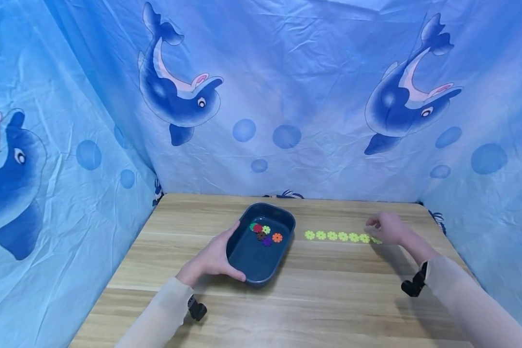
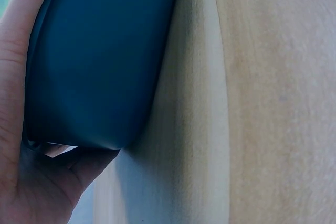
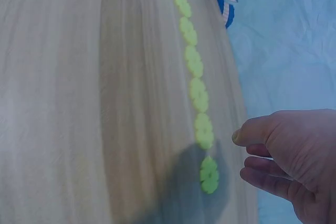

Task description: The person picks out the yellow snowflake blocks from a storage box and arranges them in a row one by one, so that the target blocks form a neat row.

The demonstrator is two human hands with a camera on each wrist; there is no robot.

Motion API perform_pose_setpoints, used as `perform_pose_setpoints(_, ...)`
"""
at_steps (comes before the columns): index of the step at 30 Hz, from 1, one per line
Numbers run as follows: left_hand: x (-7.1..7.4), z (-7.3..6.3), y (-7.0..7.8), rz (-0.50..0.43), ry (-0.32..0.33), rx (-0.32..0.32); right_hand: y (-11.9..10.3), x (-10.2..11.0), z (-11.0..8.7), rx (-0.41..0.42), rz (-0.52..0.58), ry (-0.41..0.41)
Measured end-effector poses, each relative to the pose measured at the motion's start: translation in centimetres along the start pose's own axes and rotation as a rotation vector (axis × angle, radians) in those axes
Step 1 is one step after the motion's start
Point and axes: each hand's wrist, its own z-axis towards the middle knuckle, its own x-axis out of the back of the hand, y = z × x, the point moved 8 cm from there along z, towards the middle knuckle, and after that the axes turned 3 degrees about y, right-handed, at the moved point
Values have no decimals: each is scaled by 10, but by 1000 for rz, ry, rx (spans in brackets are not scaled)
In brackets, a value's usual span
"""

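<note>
My left hand (image 1: 217,253) grips a dark blue rectangular plastic basin (image 1: 254,263) at its left side, thumb along the near corner and fingers at the far left wall. The basin's outer wall (image 2: 100,61) fills much of the left wrist view. Inside lie several small flower-shaped discs: a green, a red, a yellow-green, a brown, a purple and an orange disc (image 1: 277,238). To the right, yellow-green discs (image 1: 332,235) form a straight row on the table. Over the row's right end hovers my right hand (image 1: 387,228), fingers loosely bent with nothing between them. Below it, the last disc (image 3: 209,176) sits slightly apart.
The wood-grain table (image 1: 322,299) ends at the back against a blue curtain (image 1: 330,164) printed with dolphins, which also hangs at both sides. Black wrist cameras are strapped on both forearms. My right hand's shadow falls over the row's end.
</note>
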Motion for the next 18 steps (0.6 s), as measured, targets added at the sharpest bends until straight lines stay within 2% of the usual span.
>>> perform_pose_setpoints(6, 0, 0, 1, -18, -2, 6, -15, 7, 18, 3, 10, -31)
perform_pose_setpoints(14, 2, 1, 1, -2, 3, -8, -60, 20, 47, 87, 22, 19)
perform_pose_setpoints(18, 2, 1, 1, 5, 2, -10, -78, 20, 60, 84, 41, -3)
